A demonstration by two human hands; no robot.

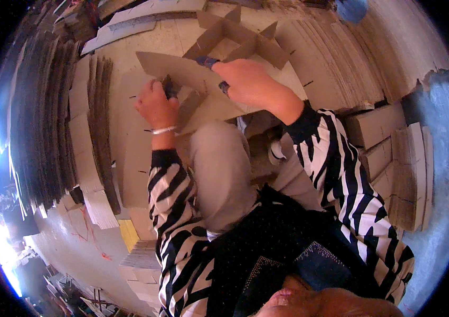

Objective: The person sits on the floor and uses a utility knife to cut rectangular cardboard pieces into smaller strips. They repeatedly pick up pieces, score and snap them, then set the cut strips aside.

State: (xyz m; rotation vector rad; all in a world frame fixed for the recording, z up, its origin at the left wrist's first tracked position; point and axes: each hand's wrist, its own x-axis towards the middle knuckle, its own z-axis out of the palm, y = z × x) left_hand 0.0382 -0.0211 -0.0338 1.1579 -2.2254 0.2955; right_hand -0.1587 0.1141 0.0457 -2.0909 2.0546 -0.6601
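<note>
My left hand [157,107], with a pale band at its wrist, is closed on a brown cardboard divider strip [169,67] standing on edge. Dark wrapping shows by its fingertips. My right hand [248,80] reaches in from the right with dark wraps on its thumb and a finger. Its fingers are bent at the right end of the same strip, though their exact grip is hidden. Another cardboard piece [190,108] stands below the strip, between my hands. Just beyond my right hand sits an interlocked cardboard partition [229,42] with upright flaps.
Tall stacks of cardboard strips [42,116] rise at the left, with more stacks [330,63] at the right. Flat cardboard sheets [132,137] lie beside my left arm. Bundled cardboard [406,174] stands near my right elbow. My knee [219,164] is close below the work.
</note>
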